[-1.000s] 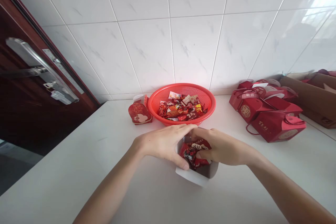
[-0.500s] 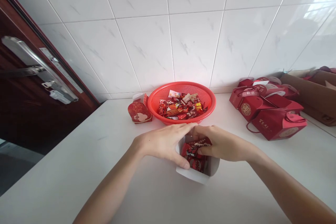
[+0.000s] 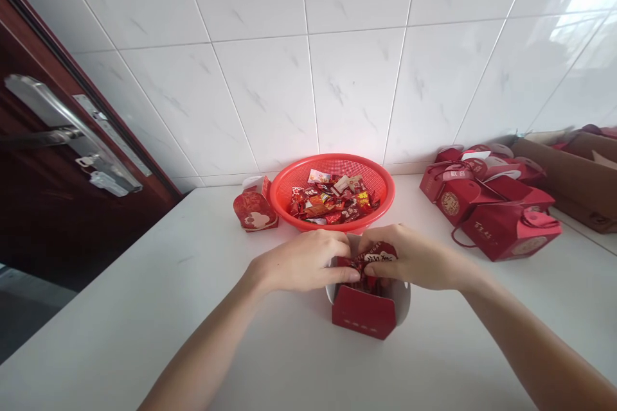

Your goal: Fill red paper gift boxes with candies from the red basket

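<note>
A small red gift box (image 3: 364, 313) with a pale inside stands with its top open on the white counter, its front wall facing me. Wrapped candies (image 3: 357, 263) in dark red wrappers fill it. My left hand (image 3: 313, 260) reaches in over the left side, thumb and fingers closed on a candy wrapper. From the right, my right hand (image 3: 417, 257) dips in too, its thumb and fingers pinching a red-wrapped candy near the left thumb. The fingertips of both hands are partly hidden inside the box.
Behind the box, a red plastic basket (image 3: 284, 202) holds many wrapped candies. An open red box (image 3: 254, 210) stands to its left. Several closed red gift boxes (image 3: 511, 228) and a brown cardboard carton (image 3: 573, 186) are at the right. A dark red door (image 3: 58, 180) borders the left.
The box has tipped more upright, so its red front wall now shows. My left hand's fingers have moved from spread around the rim to closed among the candies; the right stays inside.
</note>
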Motion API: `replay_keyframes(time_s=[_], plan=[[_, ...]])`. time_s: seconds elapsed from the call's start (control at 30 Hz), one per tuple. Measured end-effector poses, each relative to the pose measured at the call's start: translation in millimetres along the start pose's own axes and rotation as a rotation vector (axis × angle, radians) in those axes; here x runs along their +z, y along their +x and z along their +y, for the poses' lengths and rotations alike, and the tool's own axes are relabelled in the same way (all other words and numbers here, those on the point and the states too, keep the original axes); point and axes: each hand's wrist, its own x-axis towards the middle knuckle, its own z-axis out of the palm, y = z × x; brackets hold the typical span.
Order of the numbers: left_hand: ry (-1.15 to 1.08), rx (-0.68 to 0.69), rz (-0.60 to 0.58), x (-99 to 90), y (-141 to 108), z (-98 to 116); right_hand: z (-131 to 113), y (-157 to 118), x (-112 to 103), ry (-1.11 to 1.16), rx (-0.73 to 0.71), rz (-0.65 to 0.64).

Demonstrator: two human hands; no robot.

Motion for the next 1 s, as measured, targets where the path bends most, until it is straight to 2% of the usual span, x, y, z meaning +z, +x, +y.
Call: replay_keyframes(time_s=[0.2,0.37,0.43,0.57,0.73,1.0], plan=[[0.07,0.013,-0.026,6.8,-1,-2,-2,-3,0,0.065,0.051,-0.002],[0.24,-0.007,-0.068,11.7,-1,3,-6,-7,2,-0.155,-0.073,0.054],[0.277,0.003,-0.082,13.2,-2,5,-7,-9,4,-0.195,-0.076,0.065],[0.259,0.056,-0.105,14.4,-5,9,-8,-10,10,-0.273,-0.007,0.077],[0.202,0.043,-0.133,13.9,-8,12,-11,-7,19,-0.347,0.01,0.043],[0.231,0.035,-0.103,14.5,-7,12,-12,-8,18,-0.432,0.033,0.009]])
